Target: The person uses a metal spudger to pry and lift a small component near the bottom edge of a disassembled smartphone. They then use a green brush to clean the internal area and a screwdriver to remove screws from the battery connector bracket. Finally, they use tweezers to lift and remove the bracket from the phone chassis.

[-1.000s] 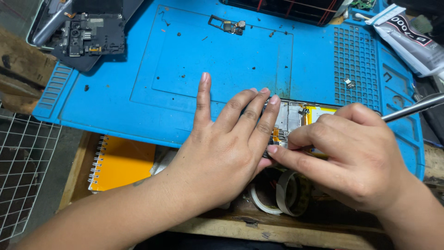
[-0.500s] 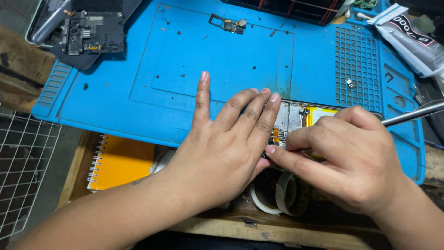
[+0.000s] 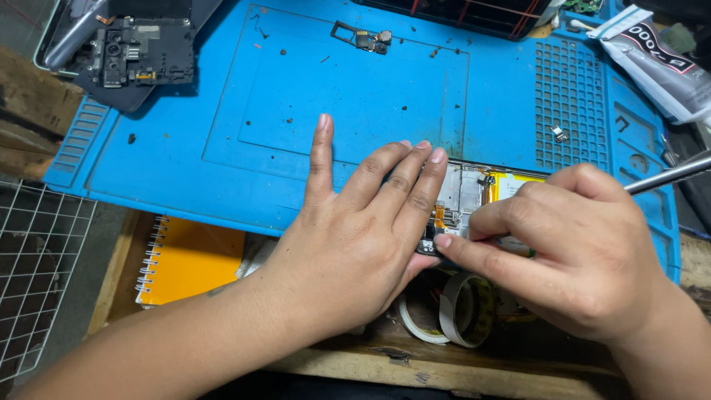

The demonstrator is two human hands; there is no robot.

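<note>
- Our left hand (image 3: 355,244) lies flat, fingers spread, fingertips pressing the opened phone (image 3: 474,194) at the near edge of the blue mat (image 3: 222,170).
- Our right hand (image 3: 578,252) pinches a metal tool (image 3: 670,172), index finger stretched to the phone's lower corner.
- The phone overhangs the mat's front rim, just above two tape rolls (image 3: 452,311).
- Open mat lies beyond our fingers; a small part (image 3: 363,37) and a glue tube (image 3: 659,63) sit well apart at the far edge.
- An orange notebook (image 3: 189,259) rests left, below the rim.
</note>
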